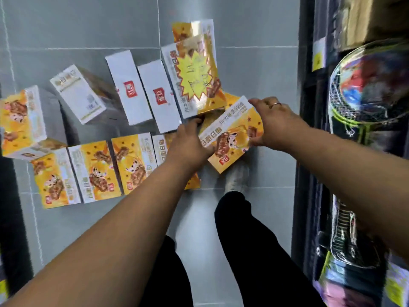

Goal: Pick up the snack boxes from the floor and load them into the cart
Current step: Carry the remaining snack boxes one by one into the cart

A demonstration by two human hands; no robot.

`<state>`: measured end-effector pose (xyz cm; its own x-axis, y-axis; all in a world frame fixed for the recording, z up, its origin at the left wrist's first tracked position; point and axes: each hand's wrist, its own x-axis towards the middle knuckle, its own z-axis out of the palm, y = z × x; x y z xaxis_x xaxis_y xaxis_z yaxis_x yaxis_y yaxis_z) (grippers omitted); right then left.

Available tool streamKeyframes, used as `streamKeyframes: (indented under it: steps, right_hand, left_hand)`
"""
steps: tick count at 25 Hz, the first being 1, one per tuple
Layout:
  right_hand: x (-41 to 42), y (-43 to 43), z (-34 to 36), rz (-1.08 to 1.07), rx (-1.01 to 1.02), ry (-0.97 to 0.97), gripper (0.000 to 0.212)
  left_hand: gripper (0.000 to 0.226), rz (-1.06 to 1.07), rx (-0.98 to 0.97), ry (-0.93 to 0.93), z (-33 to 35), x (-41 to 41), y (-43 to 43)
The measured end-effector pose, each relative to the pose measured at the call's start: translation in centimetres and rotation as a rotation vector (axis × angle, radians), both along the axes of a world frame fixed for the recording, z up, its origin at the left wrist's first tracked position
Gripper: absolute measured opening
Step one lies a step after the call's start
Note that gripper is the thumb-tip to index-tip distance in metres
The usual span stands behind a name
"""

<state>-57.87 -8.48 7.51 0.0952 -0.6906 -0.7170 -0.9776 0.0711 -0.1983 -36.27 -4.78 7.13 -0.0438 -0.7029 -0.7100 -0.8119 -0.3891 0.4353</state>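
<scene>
Both my bare arms reach forward to mid-frame; my left hand (pixel 188 142) and ringed right hand (pixel 274 122) close their grip from opposite sides.

- We stand in a shop aisle: grey floor tiles (pixel 254 69), identical snack boxes (pixel 95 171) at lower left.
- Stocked shelving (pixel 318 151) with netted balls (pixel 371 85) fills the right edge.

A grey tiled floor (pixel 254 69) is covered from nine to twelve o'clock with scattered yellow-and-white snack boxes (pixel 95 171), some standing on end.
</scene>
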Motion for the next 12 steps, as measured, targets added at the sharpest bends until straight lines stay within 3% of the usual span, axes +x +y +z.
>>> streamKeyframes:
  steps: [3,8,10,12]
  right_hand:
    - [-1.4,-1.1,-7.1,-0.093,0.019,0.008,0.113]
    - [-3.6,-1.8,-17.1,-0.525,0.179,-0.134,0.12]
    - [-4.8,-1.9,-20.0,-0.588,0.247,-0.235,0.109]
    - [-5.4,-1.9,-21.0,-0.569,0.322,-0.323,0.084]
  left_hand:
    - [0.089,0.23,0.099,0.02,-7.0,-0.7,1.3]
    - [0.114,0.705,0.281,0.215,-16.4,-2.0,5.1]
    - [0.116,0.829,0.34,0.309,-19.0,-2.4,5.8]
    - [0.119,0.896,0.409,0.402,-21.1,-2.7,6.5]
